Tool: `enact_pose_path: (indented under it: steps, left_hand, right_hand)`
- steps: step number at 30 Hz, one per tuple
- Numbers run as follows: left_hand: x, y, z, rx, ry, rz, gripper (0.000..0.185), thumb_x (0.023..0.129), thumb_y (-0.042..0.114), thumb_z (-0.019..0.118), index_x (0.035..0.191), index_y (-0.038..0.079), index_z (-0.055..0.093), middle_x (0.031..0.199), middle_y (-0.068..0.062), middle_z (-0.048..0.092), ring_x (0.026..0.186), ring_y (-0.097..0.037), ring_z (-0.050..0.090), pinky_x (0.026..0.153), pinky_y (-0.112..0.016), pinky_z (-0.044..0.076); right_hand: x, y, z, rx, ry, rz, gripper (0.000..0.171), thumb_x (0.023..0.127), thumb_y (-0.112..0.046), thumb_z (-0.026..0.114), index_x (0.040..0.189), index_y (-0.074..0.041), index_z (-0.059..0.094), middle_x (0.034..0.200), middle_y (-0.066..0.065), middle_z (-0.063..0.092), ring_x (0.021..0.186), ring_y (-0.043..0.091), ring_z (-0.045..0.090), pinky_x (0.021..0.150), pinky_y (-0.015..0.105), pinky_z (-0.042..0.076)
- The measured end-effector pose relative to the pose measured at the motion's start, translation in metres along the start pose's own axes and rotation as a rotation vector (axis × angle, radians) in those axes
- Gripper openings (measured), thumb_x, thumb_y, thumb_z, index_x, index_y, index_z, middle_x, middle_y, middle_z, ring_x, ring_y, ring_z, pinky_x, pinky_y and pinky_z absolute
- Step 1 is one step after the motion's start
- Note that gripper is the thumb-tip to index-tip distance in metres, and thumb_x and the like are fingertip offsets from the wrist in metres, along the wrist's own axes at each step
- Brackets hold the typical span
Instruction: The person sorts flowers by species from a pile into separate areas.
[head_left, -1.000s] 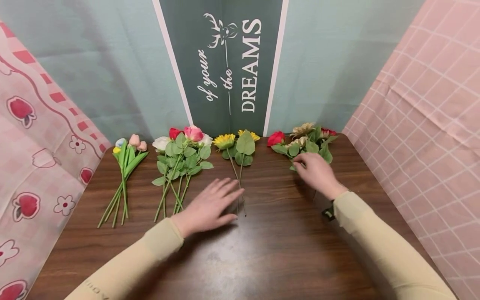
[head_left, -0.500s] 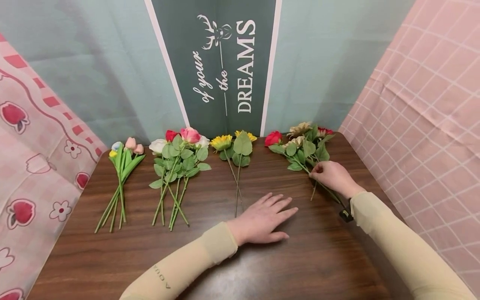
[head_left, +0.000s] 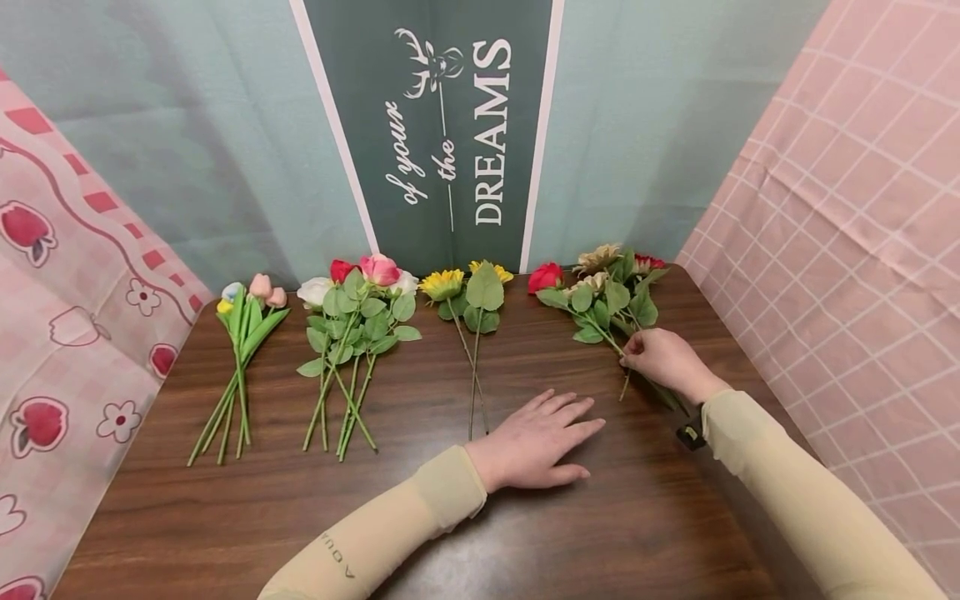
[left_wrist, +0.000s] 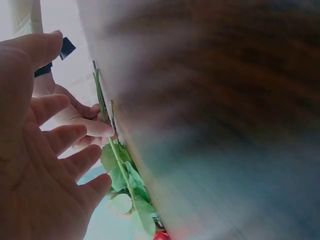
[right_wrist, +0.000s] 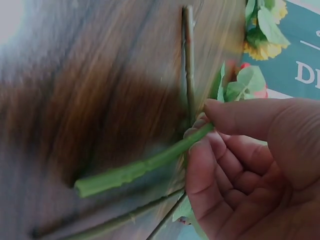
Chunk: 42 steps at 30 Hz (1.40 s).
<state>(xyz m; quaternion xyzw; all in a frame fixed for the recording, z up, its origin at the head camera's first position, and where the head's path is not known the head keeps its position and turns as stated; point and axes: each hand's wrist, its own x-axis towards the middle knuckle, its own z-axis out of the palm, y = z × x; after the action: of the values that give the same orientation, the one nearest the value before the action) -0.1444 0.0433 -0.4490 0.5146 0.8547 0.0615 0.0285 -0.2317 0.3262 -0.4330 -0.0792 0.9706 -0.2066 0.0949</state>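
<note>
My right hand (head_left: 667, 362) pinches the green stem (right_wrist: 145, 167) of a red rose (head_left: 545, 277) between thumb and forefinger, at the table's right side. Beside that rose lie beige flowers (head_left: 597, 258) and a dark red flower (head_left: 647, 264); their thinner stems pass under the same hand. My left hand (head_left: 536, 442) is spread palm down with straight fingers, low over the middle of the table, holding nothing. Nearest to it are two yellow sunflowers (head_left: 442, 285) with crossed stems. In the left wrist view its fingers (left_wrist: 82, 162) are loosely extended.
On the brown wooden table (head_left: 300, 517), a bunch of red, pink and white roses (head_left: 380, 269) lies left of the sunflowers. Tulips (head_left: 260, 286) lie farther left. A green cloth (head_left: 637, 125) stands behind, with patterned pink cloths (head_left: 832, 225) at the sides.
My left hand has moved right, away from the sunflower stems. My right hand has drawn back slightly toward the right and now pinches the rose's stem. The flowers lie much as before.
</note>
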Motion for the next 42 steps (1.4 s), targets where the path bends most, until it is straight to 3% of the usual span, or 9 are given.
enact_pose_path:
  steps: [8,12,15,20,23,26,33,37,42]
  left_hand:
    - [-0.003,-0.010,0.000,-0.024,0.036,-0.029,0.068,0.102,0.057,0.052,0.159,0.021,0.040,0.164,-0.007,0.035,0.151,-0.027,0.029,0.124,-0.046,0.021]
    - [-0.007,-0.023,-0.001,-0.126,0.110,-0.116,0.060,0.104,0.048,0.056,0.154,0.017,0.048,0.159,-0.007,0.044,0.147,-0.026,0.038,0.121,-0.045,0.028]
    - [-0.012,-0.038,-0.003,-0.301,0.208,-0.249,0.050,0.104,0.039,0.058,0.148,0.014,0.056,0.150,-0.005,0.054,0.139,-0.022,0.048,0.117,-0.041,0.035]
    - [-0.022,-0.065,-0.012,-0.741,0.446,-0.508,0.036,0.103,0.030,0.064,0.135,0.013,0.067,0.133,-0.001,0.067,0.124,-0.018,0.061,0.107,-0.038,0.047]
    - [-0.027,-0.080,-0.019,-0.949,0.589,-0.596,0.036,0.100,0.031,0.067,0.130,0.011,0.070,0.123,-0.002,0.071,0.113,-0.017,0.065,0.099,-0.039,0.052]
    - [-0.032,-0.091,-0.024,-1.069,0.684,-0.648,0.034,0.098,0.033,0.071,0.124,0.010,0.073,0.115,-0.001,0.073,0.103,-0.016,0.067,0.090,-0.037,0.055]
    - [-0.043,-0.101,-0.026,-1.289,0.769,-0.688,0.027,0.096,0.029,0.075,0.112,0.008,0.076,0.110,-0.003,0.074,0.101,-0.024,0.067,0.093,-0.048,0.054]
    - [-0.047,-0.103,-0.025,-1.329,0.782,-0.671,0.030,0.097,0.024,0.074,0.116,0.001,0.074,0.107,-0.012,0.074,0.094,-0.027,0.070,0.094,-0.056,0.054]
    - [-0.053,-0.106,-0.026,-1.315,0.800,-0.676,0.030,0.098,0.022,0.072,0.119,0.001,0.073,0.101,-0.014,0.074,0.084,-0.022,0.070,0.086,-0.051,0.059]
  right_hand:
    - [-0.005,-0.010,0.006,0.116,0.038,-0.003,0.019,0.097,-0.022,0.071,0.097,-0.003,0.075,0.089,0.007,0.072,0.075,0.019,0.062,0.069,0.038,0.052]
    - [-0.006,-0.022,0.010,0.192,0.073,-0.009,0.022,0.096,-0.025,0.073,0.101,-0.004,0.075,0.091,0.006,0.072,0.076,0.017,0.063,0.069,0.036,0.053]
    - [-0.007,-0.040,0.014,0.290,0.087,-0.012,0.024,0.096,-0.028,0.075,0.105,-0.005,0.074,0.091,0.007,0.072,0.072,0.018,0.063,0.063,0.034,0.052]
    - [-0.006,-0.083,0.030,0.468,0.118,-0.077,0.020,0.093,-0.024,0.077,0.103,-0.007,0.075,0.083,0.011,0.071,0.064,0.020,0.062,0.054,0.031,0.053]
    - [-0.004,-0.113,0.044,0.540,0.124,-0.123,0.015,0.092,-0.022,0.079,0.100,-0.010,0.075,0.081,0.011,0.070,0.063,0.020,0.063,0.053,0.031,0.054]
    - [-0.002,-0.139,0.058,0.580,0.120,-0.163,0.013,0.092,-0.022,0.079,0.099,-0.011,0.075,0.083,0.007,0.072,0.066,0.019,0.064,0.056,0.032,0.055]
    - [0.000,-0.174,0.079,0.620,0.136,-0.214,0.013,0.091,-0.021,0.080,0.098,-0.010,0.075,0.083,-0.002,0.072,0.069,0.015,0.065,0.061,0.030,0.055]
    - [-0.002,-0.178,0.086,0.679,0.114,-0.207,0.014,0.092,-0.017,0.079,0.100,-0.008,0.074,0.084,-0.001,0.072,0.066,0.016,0.066,0.059,0.030,0.056]
    - [-0.005,-0.182,0.093,0.738,0.030,-0.232,0.018,0.093,-0.014,0.077,0.105,-0.001,0.073,0.088,0.004,0.074,0.071,0.019,0.070,0.064,0.034,0.060]
